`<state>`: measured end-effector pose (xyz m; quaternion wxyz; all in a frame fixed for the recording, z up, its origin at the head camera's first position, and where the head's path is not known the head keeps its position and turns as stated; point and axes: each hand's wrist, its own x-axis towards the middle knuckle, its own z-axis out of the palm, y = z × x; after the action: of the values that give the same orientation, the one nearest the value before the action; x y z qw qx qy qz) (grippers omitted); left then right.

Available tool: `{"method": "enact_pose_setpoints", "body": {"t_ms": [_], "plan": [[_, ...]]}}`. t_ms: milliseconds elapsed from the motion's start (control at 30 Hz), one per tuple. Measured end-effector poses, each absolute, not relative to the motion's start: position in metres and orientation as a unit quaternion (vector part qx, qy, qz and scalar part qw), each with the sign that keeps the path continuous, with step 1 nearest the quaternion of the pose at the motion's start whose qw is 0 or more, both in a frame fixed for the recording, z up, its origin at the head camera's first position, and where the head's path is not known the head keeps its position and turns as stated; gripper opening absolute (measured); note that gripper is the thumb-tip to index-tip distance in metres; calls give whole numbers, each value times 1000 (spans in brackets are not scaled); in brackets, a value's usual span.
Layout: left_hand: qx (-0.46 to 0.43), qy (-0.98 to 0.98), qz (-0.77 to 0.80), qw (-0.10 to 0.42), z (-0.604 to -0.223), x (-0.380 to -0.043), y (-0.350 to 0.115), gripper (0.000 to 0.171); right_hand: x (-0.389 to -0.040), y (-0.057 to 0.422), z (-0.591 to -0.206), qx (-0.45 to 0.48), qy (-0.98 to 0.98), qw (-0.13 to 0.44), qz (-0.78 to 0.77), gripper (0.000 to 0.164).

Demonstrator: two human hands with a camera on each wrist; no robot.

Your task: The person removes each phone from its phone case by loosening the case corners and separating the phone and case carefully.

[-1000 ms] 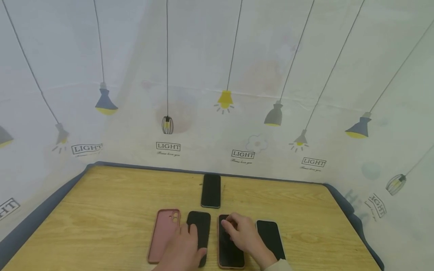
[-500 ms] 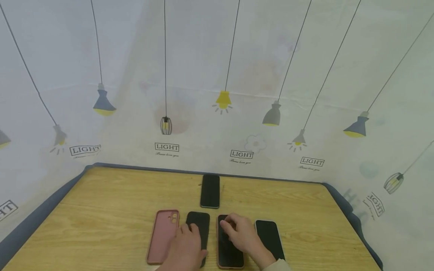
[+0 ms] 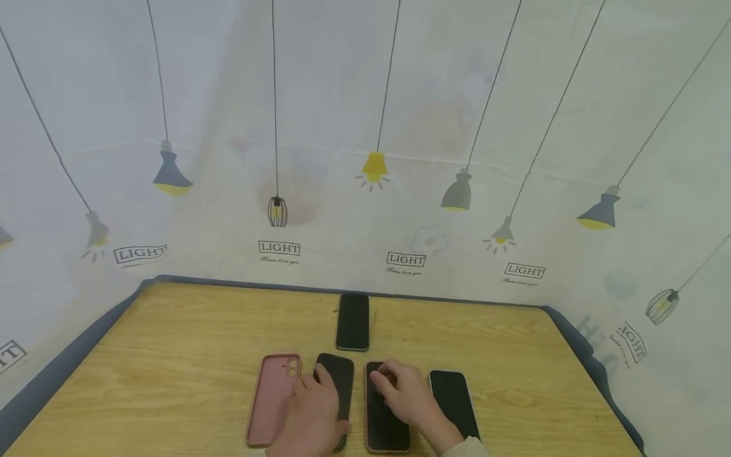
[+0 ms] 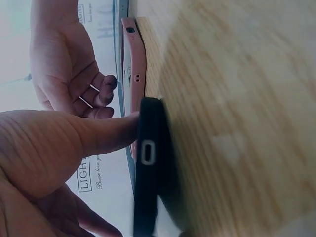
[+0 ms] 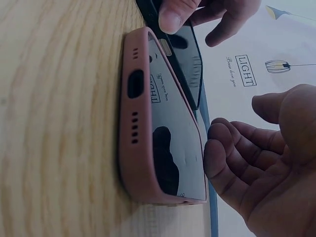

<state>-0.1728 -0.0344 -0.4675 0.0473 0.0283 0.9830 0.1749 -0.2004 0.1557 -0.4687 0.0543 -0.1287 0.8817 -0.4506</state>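
Note:
My left hand (image 3: 314, 409) grips a phone in a black case (image 3: 342, 387), thumb along its right edge and fingers reaching over its left side. In the left wrist view the black case's port end (image 4: 148, 153) shows, with a dark shadow between it and the wood. My right hand (image 3: 404, 393) hovers over a phone in a pink case (image 3: 379, 419), its fingers loosely curled and the thumb apart from them in the right wrist view. That phone lies screen up, its port edge (image 5: 136, 113) towards the right wrist camera.
An empty pink phone case (image 3: 274, 400) lies left of the black-cased phone. Another dark-screened phone (image 3: 455, 400) lies at the right, partly behind the right wrist. A further phone (image 3: 353, 322) lies near the table's back edge. A lamp-printed curtain (image 3: 342, 95) surrounds the wooden table (image 3: 171, 355).
The black-cased phone has shifted slightly and its far end has turned a little in my left hand. The left fingers moved slightly away from me. My right hand stays in place.

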Motion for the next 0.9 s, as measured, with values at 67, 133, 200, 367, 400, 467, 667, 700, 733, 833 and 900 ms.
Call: {"method": "enact_pose_setpoints", "body": {"t_ms": [67, 133, 200, 367, 400, 467, 667, 700, 733, 833, 900], "plan": [[26, 982, 184, 44, -467, -175, -36, 115, -201, 156, -468, -129, 881, 53, -452, 21], [24, 979, 197, 39, -469, -177, -39, 118, -201, 157, -468, -130, 880, 51, -454, 21], [18, 974, 222, 46, -470, -178, -42, 119, -201, 157, -468, -133, 878, 51, -457, 20], [-4, 944, 317, 90, -473, -179, -49, 123, -202, 159, -470, -135, 874, 47, -464, 20], [-8, 938, 334, 96, -473, -179, -49, 122, -202, 159, -470, -134, 874, 46, -465, 20], [-11, 931, 351, 102, -472, -179, -51, 114, -202, 158, -469, -131, 874, 45, -466, 20], [-10, 921, 375, 104, -468, -180, -58, 82, -203, 157, -461, -122, 876, 33, -465, 22], [-9, 917, 384, 107, -467, -180, -59, 79, -203, 157, -460, -122, 877, 30, -464, 23], [-7, 911, 399, 106, -468, -181, -61, 75, -203, 157, -459, -122, 877, 28, -464, 23], [11, 884, 456, 103, -471, -180, -67, 62, -204, 157, -459, -126, 876, 27, -464, 23], [36, 857, 504, 100, -473, -179, -72, 55, -204, 156, -459, -130, 876, 26, -464, 23]]}}
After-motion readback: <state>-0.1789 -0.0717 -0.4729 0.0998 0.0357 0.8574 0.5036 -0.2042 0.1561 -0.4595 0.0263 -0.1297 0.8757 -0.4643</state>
